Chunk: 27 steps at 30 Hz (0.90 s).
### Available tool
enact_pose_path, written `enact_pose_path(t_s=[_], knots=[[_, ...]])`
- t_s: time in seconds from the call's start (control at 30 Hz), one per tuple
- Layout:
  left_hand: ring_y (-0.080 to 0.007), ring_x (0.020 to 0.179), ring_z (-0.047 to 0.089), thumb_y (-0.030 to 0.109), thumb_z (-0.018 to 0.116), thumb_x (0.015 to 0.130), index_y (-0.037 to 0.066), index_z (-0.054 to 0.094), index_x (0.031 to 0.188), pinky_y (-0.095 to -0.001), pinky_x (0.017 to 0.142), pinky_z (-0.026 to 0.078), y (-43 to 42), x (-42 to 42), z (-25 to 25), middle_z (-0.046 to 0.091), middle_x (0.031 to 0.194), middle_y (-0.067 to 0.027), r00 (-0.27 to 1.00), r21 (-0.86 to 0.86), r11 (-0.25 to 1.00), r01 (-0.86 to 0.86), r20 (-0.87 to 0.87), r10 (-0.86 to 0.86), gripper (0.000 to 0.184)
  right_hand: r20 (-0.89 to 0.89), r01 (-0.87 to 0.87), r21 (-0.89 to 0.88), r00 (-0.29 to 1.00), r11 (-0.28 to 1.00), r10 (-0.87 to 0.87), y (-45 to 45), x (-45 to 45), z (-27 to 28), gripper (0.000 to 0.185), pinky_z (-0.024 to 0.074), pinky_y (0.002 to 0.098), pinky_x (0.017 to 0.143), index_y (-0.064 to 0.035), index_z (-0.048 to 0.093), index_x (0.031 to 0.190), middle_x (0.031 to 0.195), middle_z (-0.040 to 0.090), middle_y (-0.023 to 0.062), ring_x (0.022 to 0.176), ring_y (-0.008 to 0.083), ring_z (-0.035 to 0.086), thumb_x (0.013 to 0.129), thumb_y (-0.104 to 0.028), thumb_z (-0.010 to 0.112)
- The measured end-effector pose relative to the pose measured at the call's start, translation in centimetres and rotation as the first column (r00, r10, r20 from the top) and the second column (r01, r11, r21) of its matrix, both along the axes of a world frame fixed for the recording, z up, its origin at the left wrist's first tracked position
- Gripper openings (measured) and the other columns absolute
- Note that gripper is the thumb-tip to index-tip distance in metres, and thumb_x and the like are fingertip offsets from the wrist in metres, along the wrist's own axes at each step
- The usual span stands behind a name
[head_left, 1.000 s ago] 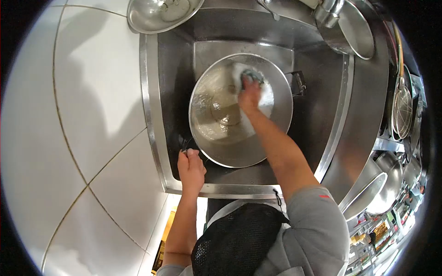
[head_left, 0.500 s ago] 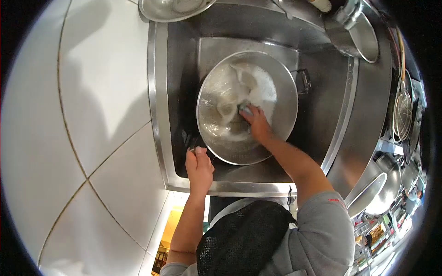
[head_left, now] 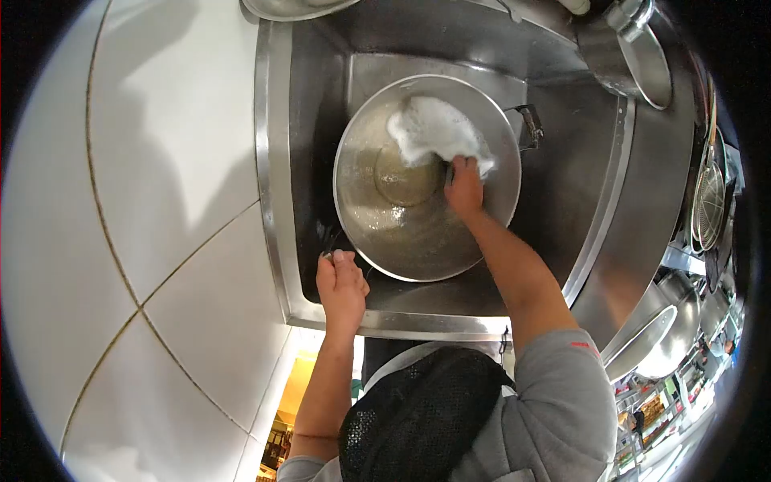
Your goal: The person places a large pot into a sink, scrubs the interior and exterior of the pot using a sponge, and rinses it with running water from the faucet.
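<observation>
A wide, round metal pan (head_left: 377,233) with two loop handles sits in the steel sink, holding a little cloudy water and a patch of white suds (head_left: 438,128). My left hand (head_left: 341,281) is closed around the handle at the pan's lower left. Inside the pan, my right hand (head_left: 464,189) is pressed at the lower edge of the suds, its fingers curled on a small dark scouring pad that is mostly hidden. The far handle (head_left: 528,127) stands free at the upper right.
The sink's metal rim (head_left: 434,325) runs around the pan. White tiles (head_left: 185,161) are on the left. A metal pot (head_left: 634,64) stands at the upper right, a metal dish (head_left: 297,6) at the top. A wire strainer (head_left: 708,205) and bowls (head_left: 642,341) line the right.
My right hand has moved right and slightly up inside the pan. The swirling water has calmed, and the suds now gather in one patch at the upper right. My left hand keeps its grip.
</observation>
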State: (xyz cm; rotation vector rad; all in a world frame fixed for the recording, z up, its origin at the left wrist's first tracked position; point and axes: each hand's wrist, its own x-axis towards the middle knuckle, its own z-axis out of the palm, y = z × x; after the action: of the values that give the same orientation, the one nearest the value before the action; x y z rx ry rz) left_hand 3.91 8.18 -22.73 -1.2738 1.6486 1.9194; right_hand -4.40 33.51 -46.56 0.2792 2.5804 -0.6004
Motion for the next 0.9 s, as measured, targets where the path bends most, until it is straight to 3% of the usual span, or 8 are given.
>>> enact_pose_path(t_s=[0.07, 0.23, 0.4, 0.47, 0.57, 0.67, 0.73, 0.9], knots=[[-0.0041, 0.054, 0.035, 0.031, 0.045, 0.118, 0.002, 0.052, 0.11, -0.0266, 0.047, 0.031, 0.2, 0.3, -0.3, 0.041, 0.069, 0.0032, 1.0, -0.019, 0.999, 0.028, -0.005, -0.028, 0.031, -0.209, 0.262, -0.026, 0.942, 0.965, -0.262, -0.9, -1.8, -3.8, 0.061, 0.0474, 0.0542, 0.113, -0.0075, 0.061, 0.143, 0.143, 0.053, 0.0343, 0.136, 0.052, 0.051, 0.083, -0.002, 0.072], [-0.0042, 0.053, 0.034, 0.031, 0.045, 0.118, 0.003, 0.051, 0.11, -0.0262, 0.047, 0.03, 0.5, 0.2, -0.1, 0.04, 0.069, 0.0035, 0.999, -0.039, 0.998, 0.052, -0.007, -0.053, 0.03, -0.174, 0.204, -0.092, 0.961, 0.975, -0.217, -8.7, -1.6, 1.6, 0.047, 0.0505, 0.0537, 0.105, -0.0107, 0.068, 0.132, 0.13, 0.06, 0.0272, 0.123, 0.0483, 0.058, 0.085, -0.003, 0.067], [-0.0045, 0.054, 0.033, 0.031, 0.046, 0.118, 0.003, 0.051, 0.109, -0.0256, 0.047, 0.029, 0.1, 0.5, -0.2, 0.039, 0.068, 0.0039, 0.999, 0.016, 1.0, 0.019, -0.047, -0.018, 0.03, -0.075, -0.49, -0.109, 0.872, 0.865, 0.484, -3.5, 3.6, 2.5, 0.027, 0.0542, 0.0515, 0.097, -0.0067, 0.065, 0.127, 0.124, 0.062, 0.0228, 0.119, 0.0435, 0.062, 0.101, -0.012, 0.057], [-0.0045, 0.054, 0.033, 0.031, 0.046, 0.118, 0.003, 0.051, 0.11, -0.0258, 0.047, 0.03, 0.1, 0.5, -0.2, 0.039, 0.068, 0.0038, 0.998, 0.012, 1.0, 0.029, -0.047, -0.028, 0.03, 0.029, -0.136, -0.085, 0.99, 0.987, 0.139, 0.0, 2.6, 0.1, 0.04, 0.0519, 0.0545, 0.095, -0.0115, 0.069, 0.128, 0.124, 0.064, 0.0215, 0.12, 0.0425, 0.061, 0.088, -0.007, 0.068], [-0.0045, 0.054, 0.034, 0.031, 0.047, 0.117, 0.003, 0.052, 0.11, -0.026, 0.048, 0.031, 0.3, 0.8, -0.6, 0.04, 0.068, 0.0035, 0.997, -0.014, 0.998, 0.056, -0.05, -0.056, 0.029, -0.054, -0.107, 0.192, 0.991, 0.975, 0.12, 0.9, -1.4, -4.6, 0.044, 0.0468, 0.057, 0.102, 0.0021, 0.065, 0.127, 0.118, 0.065, 0.0242, 0.123, 0.0459, 0.057, 0.084, -0.007, 0.071], [-0.0044, 0.054, 0.036, 0.03, 0.047, 0.117, 0.003, 0.052, 0.111, -0.026, 0.048, 0.032, 0.4, 1.3, -0.4, 0.042, 0.067, 0.0034, 0.996, -0.02, 0.997, 0.076, -0.052, -0.077, 0.029, -0.322, 0.252, -0.046, 0.912, 0.967, -0.253, -3.9, -7.6, -2.2, 0.04, 0.0444, 0.0562, 0.105, 0.0008, 0.066, 0.118, 0.122, 0.065, 0.0263, 0.115, 0.0465, 0.059, 0.079, -0.004, 0.067], [-0.0043, 0.053, 0.035, 0.031, 0.046, 0.118, 0.003, 0.051, 0.112, -0.0258, 0.048, 0.032, 0.6, 1.0, -0.5, 0.042, 0.068, 0.0036, 0.994, 0.01, 0.998, 0.066, -0.089, -0.065, 0.029, -0.61, 0.227, 0.051, 0.778, 0.973, -0.15, -6.8, -9.4, -5.7, 0.041, 0.0453, 0.0563, 0.104, -0.0019, 0.068, 0.117, 0.123, 0.063, 0.0274, 0.114, 0.0476, 0.057, 0.077, -0.007, 0.069], [-0.0041, 0.053, 0.034, 0.031, 0.045, 0.118, 0.003, 0.05, 0.112, -0.0257, 0.047, 0.03, 0.7, 1.3, -0.6, 0.042, 0.069, 0.0033, 0.989, 0.014, 0.997, 0.08, -0.125, -0.077, 0.029, -0.624, -0.251, -0.149, 0.774, 0.956, 0.106, -14.4, -7.2, -0.6, 0.036, 0.0505, 0.052, 0.102, -0.008, 0.074, 0.117, 0.126, 0.062, 0.0241, 0.116, 0.0419, 0.059, 0.082, -0.005, 0.068]])
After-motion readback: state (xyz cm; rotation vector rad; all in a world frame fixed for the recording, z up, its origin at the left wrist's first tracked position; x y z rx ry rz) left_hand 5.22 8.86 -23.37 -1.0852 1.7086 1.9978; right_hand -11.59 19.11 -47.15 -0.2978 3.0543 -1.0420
